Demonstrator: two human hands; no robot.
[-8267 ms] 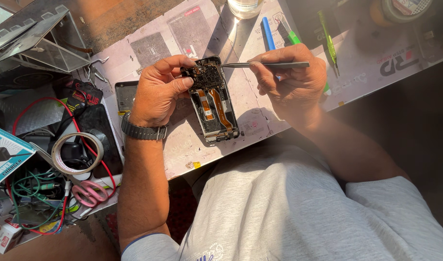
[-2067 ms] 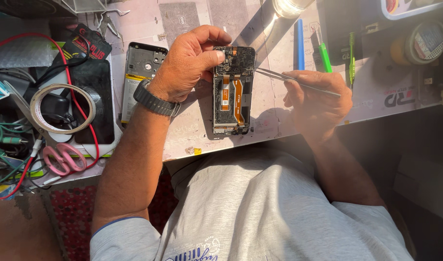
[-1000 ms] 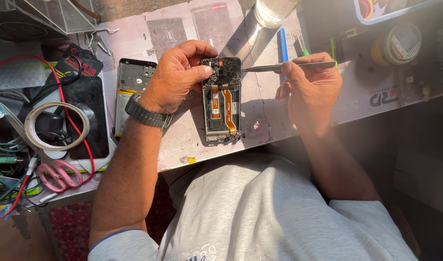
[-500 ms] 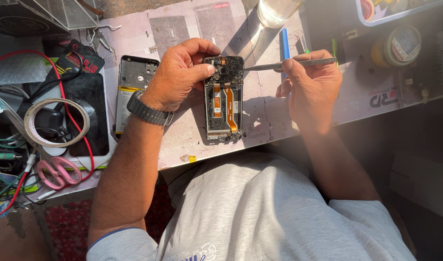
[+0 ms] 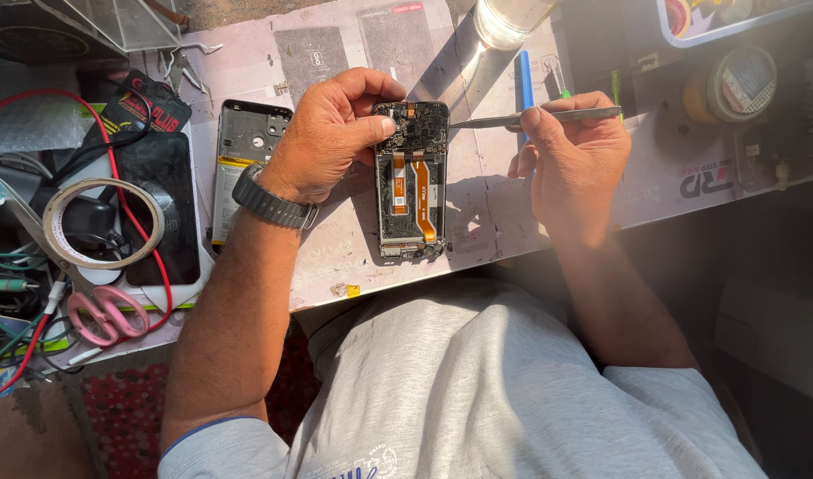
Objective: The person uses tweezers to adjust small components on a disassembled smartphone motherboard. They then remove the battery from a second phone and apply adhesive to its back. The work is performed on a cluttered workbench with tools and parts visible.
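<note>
An opened black phone with its back off and two orange flat cables showing (image 5: 411, 182) lies flat on the pale, marked tabletop (image 5: 495, 222), right in front of the person. Its long side runs away from the person — the top end is far, the bottom end is close to the grey shirt.

The left hand (image 5: 331, 133) comes in from the left side. Its fingers (image 5: 371, 129) curl over the top left corner of the phone, and the thumb presses on the dark top part. So this hand is touching the phone and holding it down.

The right hand (image 5: 571, 155) sits to the right of the phone, a little apart from it. Its fingers are pressed together, pinching thin silver metal tweezers (image 5: 535, 115). The tweezers lie sideways, across the phone's long side, and their pointed tip reaches left to the top right edge of the phone. I cannot tell if the tip touches a part there.

So the spot being worked on is at the far end of the phone, between the two hands — the left hand is on it, the right hand reaches it only with the tool.

A grey phone back cover with a yellow-edged battery (image 5: 242, 168) lies just left of the left hand. Pink-handled scissors (image 5: 105, 315) and a ring of clear tape (image 5: 100, 222) lie farther left.
</note>
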